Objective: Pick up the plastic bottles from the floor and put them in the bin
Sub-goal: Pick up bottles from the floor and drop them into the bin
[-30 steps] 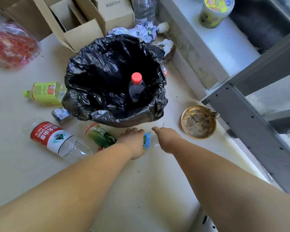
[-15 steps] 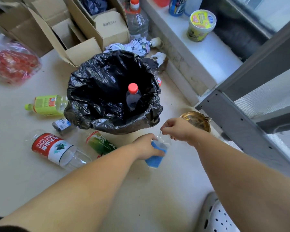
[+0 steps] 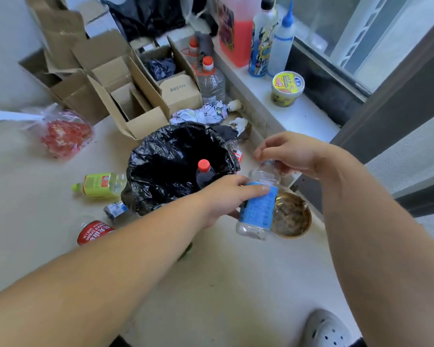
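A clear plastic bottle with a blue label (image 3: 257, 209) is held upright in the air, just right of the bin. My left hand (image 3: 226, 199) grips its middle, and my right hand (image 3: 288, 154) pinches its neck at the top. The bin (image 3: 161, 171) is lined with a black bag and holds a dark bottle with a red cap (image 3: 204, 171). On the floor to the bin's left lie a yellow-green bottle (image 3: 99, 185), a small crushed bottle (image 3: 115, 209) and a red-labelled bottle (image 3: 93, 232), partly hidden by my left arm.
A brass dish (image 3: 292, 216) sits on the floor under the held bottle. Open cardboard boxes (image 3: 125, 96) and a red-filled plastic bag (image 3: 63, 134) stand behind the bin. A ledge (image 3: 298, 113) at right carries a cup and bottles. My shoe (image 3: 328, 329) is at bottom right.
Both hands have lifted the blue-labelled bottle from the floor up to bin-rim height. The camera has risen and tilted back, showing more of the boxes and ledge.
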